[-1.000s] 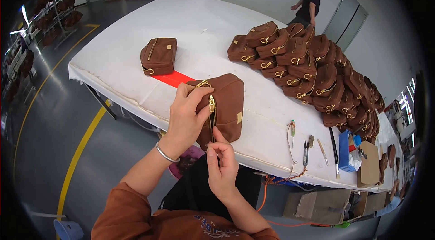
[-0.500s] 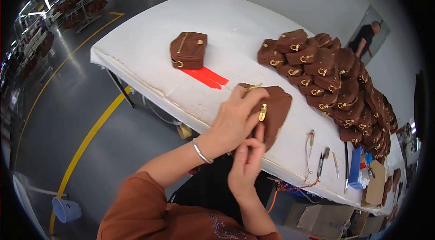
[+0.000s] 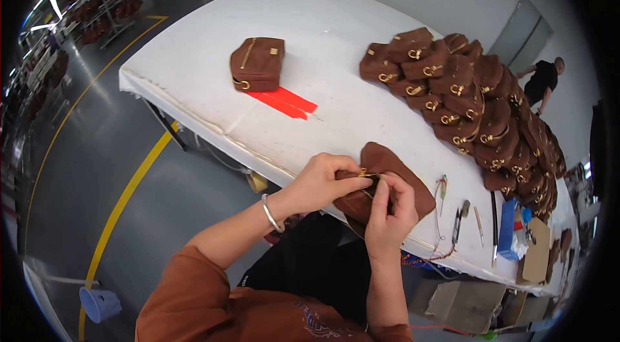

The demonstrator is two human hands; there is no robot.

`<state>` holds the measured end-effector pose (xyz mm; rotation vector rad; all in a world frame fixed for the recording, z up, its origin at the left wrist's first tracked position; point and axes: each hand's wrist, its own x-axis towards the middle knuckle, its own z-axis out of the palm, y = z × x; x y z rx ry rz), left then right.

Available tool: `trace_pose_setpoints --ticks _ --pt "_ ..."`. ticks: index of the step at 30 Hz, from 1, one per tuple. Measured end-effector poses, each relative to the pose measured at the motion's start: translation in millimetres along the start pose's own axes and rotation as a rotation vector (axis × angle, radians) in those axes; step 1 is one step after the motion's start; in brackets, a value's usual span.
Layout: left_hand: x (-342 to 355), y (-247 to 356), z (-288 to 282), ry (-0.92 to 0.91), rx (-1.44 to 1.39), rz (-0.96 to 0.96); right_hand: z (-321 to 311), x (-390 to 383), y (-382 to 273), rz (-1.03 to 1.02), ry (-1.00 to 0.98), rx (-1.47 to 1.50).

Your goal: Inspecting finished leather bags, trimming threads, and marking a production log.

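Note:
A soft brown bag (image 3: 408, 182) lies at the table's near edge, between and under my two hands. My left hand (image 3: 321, 182) is closed, its thumb and fingers pinching the bag beside a small gold metal fitting (image 3: 363, 173). My right hand (image 3: 394, 207) pinches the bag's edge close by, fingertips almost meeting those of the left. The bag's opening shows dark between them. Exactly what lies inside each pinch is too small to make out. A finished-looking brown bag (image 3: 259, 65) with a gold zipper stands farther left, by red strips (image 3: 283, 103).
A large heap of brown bags (image 3: 455, 77) with gold rings covers the right side of the white table (image 3: 194, 51). Thin hand tools (image 3: 457, 229) and a blue box (image 3: 508, 229) lie near the right front. A person (image 3: 542, 83) is beyond the heap.
The bag has been turned and tilted. My right hand has moved up and right onto its edge, while the left has shifted slightly downward. The person at the back has moved right.

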<state>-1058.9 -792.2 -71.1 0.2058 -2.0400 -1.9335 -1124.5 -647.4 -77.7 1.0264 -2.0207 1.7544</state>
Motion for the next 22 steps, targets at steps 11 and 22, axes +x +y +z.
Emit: trace_pose_setpoints --ticks 11,22 --pt "7.1 -9.3 18.4 0.030 -0.119 -0.091 -18.1 8.2 3.0 -0.184 -0.121 -0.234" --pt "6.8 -12.9 40.3 0.185 0.007 0.113 -21.6 -0.4 10.2 0.062 -0.019 -0.125"
